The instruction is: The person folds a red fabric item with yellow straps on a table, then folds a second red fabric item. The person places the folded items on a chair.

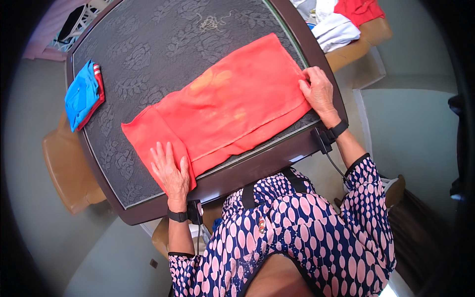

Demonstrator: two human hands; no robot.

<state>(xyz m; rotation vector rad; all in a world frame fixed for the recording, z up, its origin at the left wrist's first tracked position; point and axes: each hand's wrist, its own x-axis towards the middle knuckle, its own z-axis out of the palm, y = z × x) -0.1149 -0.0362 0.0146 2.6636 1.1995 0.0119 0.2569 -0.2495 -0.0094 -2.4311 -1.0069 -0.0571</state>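
A coral-red cloth [237, 100] with faded yellow-orange patches lies across the table before me, doubled over in layers. Along its near side, the lower layer shows beyond a stitched hem. A flap or overlapping panel marks its left end. My left hand [170, 172] rests palm down on that end, fingers spread. At the right end, my right hand [317, 89] has the cloth's edge between its thumb and bent fingers. Each wrist wears a black strap with a small wired device.
The dark table [122, 85] has a patterned grey top. A folded blue and red garment stack [83, 96] sits at its left edge. Tangled pale string [212, 24] lies at the far side. Tan chairs [65, 167] surround the table; one at right bears white and red clothes [336, 31].
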